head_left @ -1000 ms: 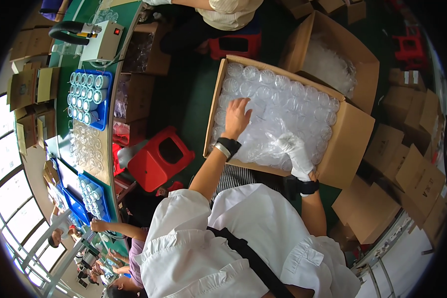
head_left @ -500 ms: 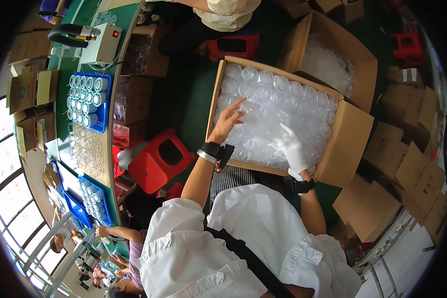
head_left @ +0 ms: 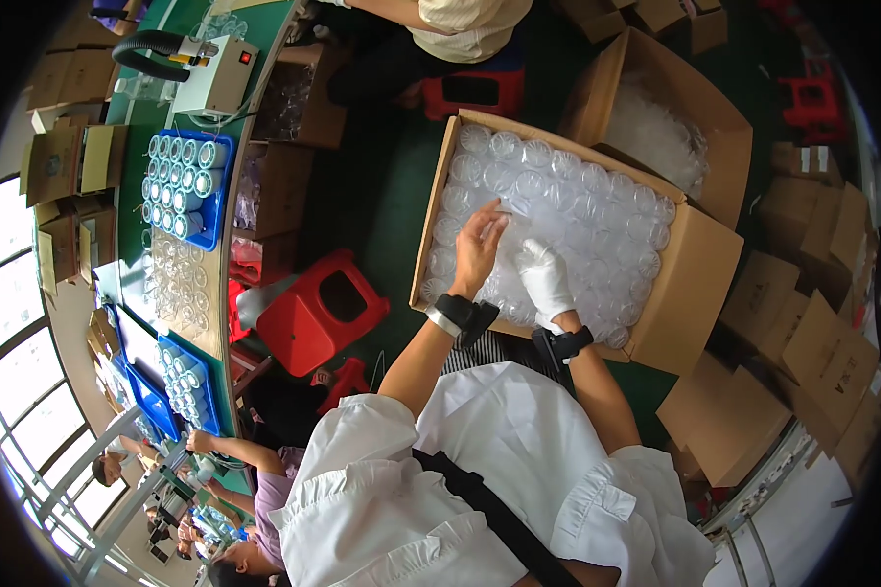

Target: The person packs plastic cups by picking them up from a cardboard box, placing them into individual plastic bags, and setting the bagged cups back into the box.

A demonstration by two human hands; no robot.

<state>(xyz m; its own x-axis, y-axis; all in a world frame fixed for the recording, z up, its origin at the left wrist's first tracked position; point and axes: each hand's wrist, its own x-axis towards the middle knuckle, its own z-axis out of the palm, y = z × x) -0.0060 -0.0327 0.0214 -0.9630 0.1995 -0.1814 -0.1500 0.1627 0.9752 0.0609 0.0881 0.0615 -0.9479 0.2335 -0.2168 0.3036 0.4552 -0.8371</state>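
An open cardboard box (head_left: 690, 284) in front of me holds rows of clear, round plastic cups (head_left: 535, 154). Cloudy, see-through plastic film (head_left: 550, 217) lies over the middle of them. Above the box's near left part, my bare left hand (head_left: 480, 245) has its fingertips pinched on an edge of what looks like this film. Close beside it on the right, my right hand (head_left: 543, 279), in a white glove, is closed with its fingers curled. What it holds, if anything, is hidden. Both wrists wear black straps.
Behind the box stands a larger carton (head_left: 729, 147) with clear plastic inside. A red stool (head_left: 308, 328) is at the left, near a long green table with blue trays (head_left: 213, 210) of white-and-blue containers. Stacked cartons (head_left: 783, 293) line the right. Co-workers sit nearby.
My hands have come together over the box: the left moved right and slightly nearer, the right moved left. The spread right fingers have curled, and the left fingers have closed to a pinch.
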